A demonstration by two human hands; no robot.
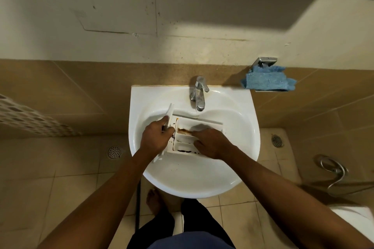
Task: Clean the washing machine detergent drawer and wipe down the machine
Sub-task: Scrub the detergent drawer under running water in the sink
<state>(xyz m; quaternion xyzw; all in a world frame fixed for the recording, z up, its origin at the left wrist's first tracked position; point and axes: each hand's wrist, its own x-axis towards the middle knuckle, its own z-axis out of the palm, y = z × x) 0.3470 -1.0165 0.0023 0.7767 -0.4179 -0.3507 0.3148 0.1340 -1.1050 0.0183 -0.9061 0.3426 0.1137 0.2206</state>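
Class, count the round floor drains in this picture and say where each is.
2. One floor drain lies left of the sink, the other right of it. The sink may hide more.

A chrome tap (pixel 199 95) sits on the white basin's (pixel 243 107) rim, seemingly a metal hose (pixel 334 170) well apart.

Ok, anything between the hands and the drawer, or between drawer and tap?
Nothing visible. The left hand grips the drawer at its left end, the right hand rests on its compartments, and the tap stands clear beyond its far edge.
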